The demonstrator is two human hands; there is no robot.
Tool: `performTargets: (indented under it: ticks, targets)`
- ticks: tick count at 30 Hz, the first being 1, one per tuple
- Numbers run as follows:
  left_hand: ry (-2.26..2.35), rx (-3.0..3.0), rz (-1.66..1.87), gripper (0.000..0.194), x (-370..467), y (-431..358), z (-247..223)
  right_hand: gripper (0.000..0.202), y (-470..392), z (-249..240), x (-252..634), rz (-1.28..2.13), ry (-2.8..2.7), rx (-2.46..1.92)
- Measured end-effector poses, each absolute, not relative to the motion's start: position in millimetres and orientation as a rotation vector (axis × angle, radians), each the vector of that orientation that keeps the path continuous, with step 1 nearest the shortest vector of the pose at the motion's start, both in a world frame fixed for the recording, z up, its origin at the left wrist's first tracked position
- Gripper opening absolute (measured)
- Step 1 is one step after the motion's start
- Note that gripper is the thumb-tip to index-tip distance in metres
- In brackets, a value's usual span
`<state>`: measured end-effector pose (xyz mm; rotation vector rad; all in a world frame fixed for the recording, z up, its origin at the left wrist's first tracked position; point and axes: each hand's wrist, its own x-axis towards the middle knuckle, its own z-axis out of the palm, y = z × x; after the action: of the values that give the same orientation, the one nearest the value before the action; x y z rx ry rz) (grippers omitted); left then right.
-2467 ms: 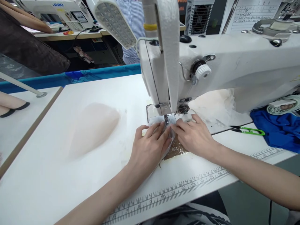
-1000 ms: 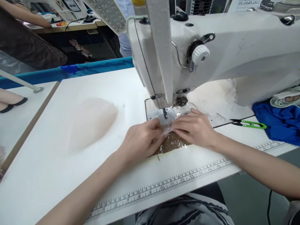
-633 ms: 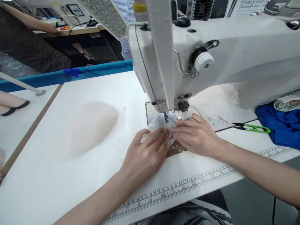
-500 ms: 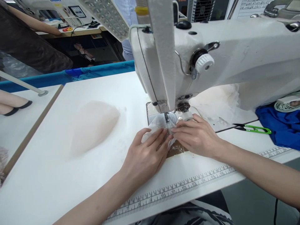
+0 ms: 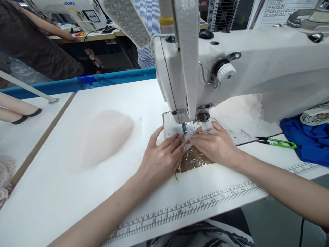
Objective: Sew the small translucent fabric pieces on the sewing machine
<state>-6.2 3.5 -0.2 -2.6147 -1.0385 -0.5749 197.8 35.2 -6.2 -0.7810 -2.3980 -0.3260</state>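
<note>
A white sewing machine (image 5: 177,68) stands over the table, its presser foot (image 5: 184,128) down near a small piece of sheer white fabric (image 5: 187,138). My left hand (image 5: 163,151) lies left of and in front of the foot, fingers spread, fingertips pressing the sheer fabric flat. On the right, my right hand (image 5: 214,142) has its fingers pressed together on the fabric's right edge, close beside the foot. Much of the fabric is hidden under both hands. A beige sheer piece (image 5: 110,137) lies flat to the left.
Green-handled snips (image 5: 281,143) and blue cloth (image 5: 308,137) lie at the right. More sheer fabric (image 5: 239,109) sits under the machine arm. A ruler strip (image 5: 190,209) runs along the front edge. A person's arm (image 5: 48,25) shows at the back left.
Both hands have moved slightly away from me toward the foot, and the sheer fabric has gone with them. More of the brown plate shows in front. The view has shifted a little.
</note>
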Motion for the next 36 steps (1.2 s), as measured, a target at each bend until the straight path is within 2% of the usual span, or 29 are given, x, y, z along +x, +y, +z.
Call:
performTargets:
  ticks: [10, 17, 36]
  targets:
    - [-1.052, -2.6, -0.551, 0.029, -9.4, 14.6, -1.3, 0.017, 39.2, -8.5, 195.8, -0.359, -2.44, -0.901]
    - [-1.035, -2.621, -0.555, 0.033, -9.3, 2.4, 2.8, 0.03, 31.0, -8.0, 198.7, -0.381, -2.51, -0.85]
    - [-1.01, -2.617, -0.602, 0.029, -9.3, 9.5, 0.3, 0.031, 33.0, -10.1, 197.6, -0.378, -2.533, -0.877]
